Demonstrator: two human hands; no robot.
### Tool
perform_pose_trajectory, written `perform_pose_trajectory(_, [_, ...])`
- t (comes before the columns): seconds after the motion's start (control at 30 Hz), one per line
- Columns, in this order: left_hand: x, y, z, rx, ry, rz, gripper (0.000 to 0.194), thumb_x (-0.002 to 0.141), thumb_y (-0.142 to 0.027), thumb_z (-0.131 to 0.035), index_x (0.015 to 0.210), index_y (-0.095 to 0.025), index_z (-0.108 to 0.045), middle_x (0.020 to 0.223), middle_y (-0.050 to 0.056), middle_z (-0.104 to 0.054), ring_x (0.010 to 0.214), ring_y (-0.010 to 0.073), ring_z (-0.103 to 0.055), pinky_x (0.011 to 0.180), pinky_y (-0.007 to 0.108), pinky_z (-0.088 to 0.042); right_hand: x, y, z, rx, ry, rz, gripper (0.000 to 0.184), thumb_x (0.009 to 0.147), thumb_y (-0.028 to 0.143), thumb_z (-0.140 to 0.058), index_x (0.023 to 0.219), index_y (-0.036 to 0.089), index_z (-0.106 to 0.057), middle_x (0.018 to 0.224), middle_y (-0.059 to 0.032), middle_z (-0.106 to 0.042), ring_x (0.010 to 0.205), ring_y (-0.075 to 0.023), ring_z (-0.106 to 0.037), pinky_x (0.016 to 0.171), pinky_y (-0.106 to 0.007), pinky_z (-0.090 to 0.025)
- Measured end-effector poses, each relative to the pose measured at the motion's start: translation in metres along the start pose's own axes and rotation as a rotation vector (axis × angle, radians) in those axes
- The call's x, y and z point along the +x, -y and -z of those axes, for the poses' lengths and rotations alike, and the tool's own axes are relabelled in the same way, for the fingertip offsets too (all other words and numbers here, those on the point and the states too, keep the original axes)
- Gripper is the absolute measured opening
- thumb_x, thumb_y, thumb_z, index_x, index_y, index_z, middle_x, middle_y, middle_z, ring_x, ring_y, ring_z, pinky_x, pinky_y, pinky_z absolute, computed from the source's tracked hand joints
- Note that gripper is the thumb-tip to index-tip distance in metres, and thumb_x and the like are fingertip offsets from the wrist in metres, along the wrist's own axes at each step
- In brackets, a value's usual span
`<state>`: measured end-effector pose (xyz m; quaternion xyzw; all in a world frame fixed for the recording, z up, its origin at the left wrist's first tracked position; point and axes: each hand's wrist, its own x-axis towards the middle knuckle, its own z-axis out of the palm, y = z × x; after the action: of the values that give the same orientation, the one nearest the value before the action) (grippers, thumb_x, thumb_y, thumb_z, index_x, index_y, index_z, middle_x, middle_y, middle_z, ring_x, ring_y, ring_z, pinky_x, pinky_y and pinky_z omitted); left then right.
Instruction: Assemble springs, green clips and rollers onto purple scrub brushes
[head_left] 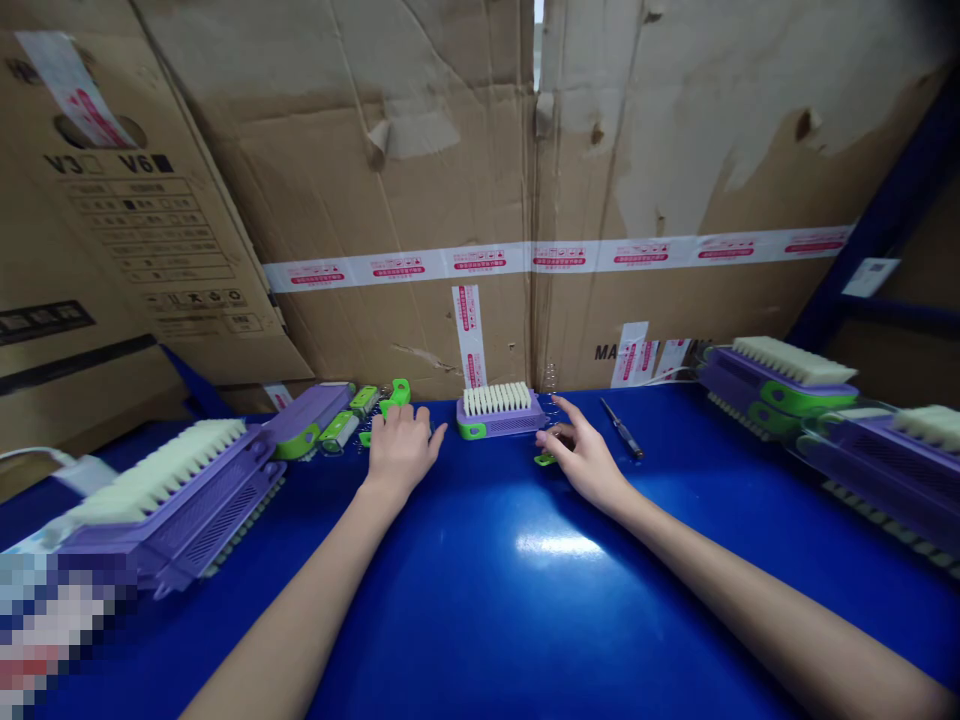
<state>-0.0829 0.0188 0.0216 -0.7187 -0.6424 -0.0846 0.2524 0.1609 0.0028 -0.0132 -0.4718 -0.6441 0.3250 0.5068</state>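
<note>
My left hand (403, 445) reaches palm down over a cluster of small parts, its fingers extended and its thumb apart. Bright green plastic pieces (400, 391) show just beyond its fingertips. What lies under the palm is hidden. To its right is a purple brush head (504, 412) with cream bristles facing up and a green end. My right hand (583, 455) is beside that brush head, index finger stretched out and thumb apart from it. Below its thumb a small green piece (545, 460) shows partly; whether the curled fingers touch it is unclear. Thin coil springs (551, 378) stand near the index fingertip.
A screwdriver (622, 430) lies right of my right hand. Stacked purple brush units stand at the left (180, 500) and right (780, 385). Near my left hand are a purple casing (309, 415) and green-and-silver blocks (340, 432). Cardboard (420, 180) walls the blue table's (480, 600) back.
</note>
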Motion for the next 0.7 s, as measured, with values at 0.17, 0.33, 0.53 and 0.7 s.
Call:
perform_pose_trajectory(0.17, [-0.0015, -0.0017, 0.0029, -0.01, 0.024, 0.023, 0.036, 0.089, -0.029, -0.03, 0.093, -0.013, -0.061, 0.09, 0.018, -0.064, 0.093, 0.0333, -0.055, 0.077, 0.042, -0.034, -0.0008, -0.0008, -0.0004, -0.004, 0.023, 0.019, 0.06, 0.082, 0.034, -0.054, 0.135, 0.017, -0.033, 0.078, -0.0013, -0.066, 0.074, -0.0177, -0.066, 0.071, -0.033, -0.054])
perform_pose_trajectory(0.33, [-0.0016, -0.0016, 0.0046, -0.013, 0.046, 0.042, 0.034, 0.088, -0.023, -0.028, 0.092, -0.013, -0.06, 0.091, 0.017, -0.065, 0.09, 0.0314, -0.056, 0.076, 0.042, -0.035, -0.002, 0.0014, -0.0005, -0.008, 0.044, 0.021, 0.057, 0.083, 0.034, -0.053, 0.134, 0.018, -0.034, 0.078, -0.0015, -0.066, 0.073, -0.0179, -0.066, 0.07, -0.033, -0.054])
perform_pose_trajectory(0.53, [-0.0034, -0.0026, 0.0027, -0.01, 0.049, 0.064, 0.032, 0.088, -0.022, -0.03, 0.097, -0.013, -0.059, 0.093, 0.016, -0.064, 0.09, 0.0307, -0.056, 0.075, 0.04, -0.036, -0.0021, 0.0023, -0.0001, -0.021, 0.061, 0.023, 0.059, 0.082, 0.036, -0.054, 0.134, 0.016, -0.034, 0.077, -0.0011, -0.065, 0.074, -0.0176, -0.066, 0.071, -0.032, -0.053])
perform_pose_trajectory(0.7, [-0.0043, -0.0035, 0.0021, -0.027, 0.05, 0.073, 0.031, 0.088, -0.023, -0.031, 0.096, -0.012, -0.059, 0.091, 0.017, -0.063, 0.091, 0.0322, -0.057, 0.075, 0.04, -0.036, -0.0033, 0.0054, -0.0001, -0.036, 0.079, 0.016, 0.059, 0.081, 0.036, -0.055, 0.133, 0.015, -0.037, 0.075, -0.0007, -0.065, 0.073, -0.0173, -0.065, 0.073, -0.033, -0.052])
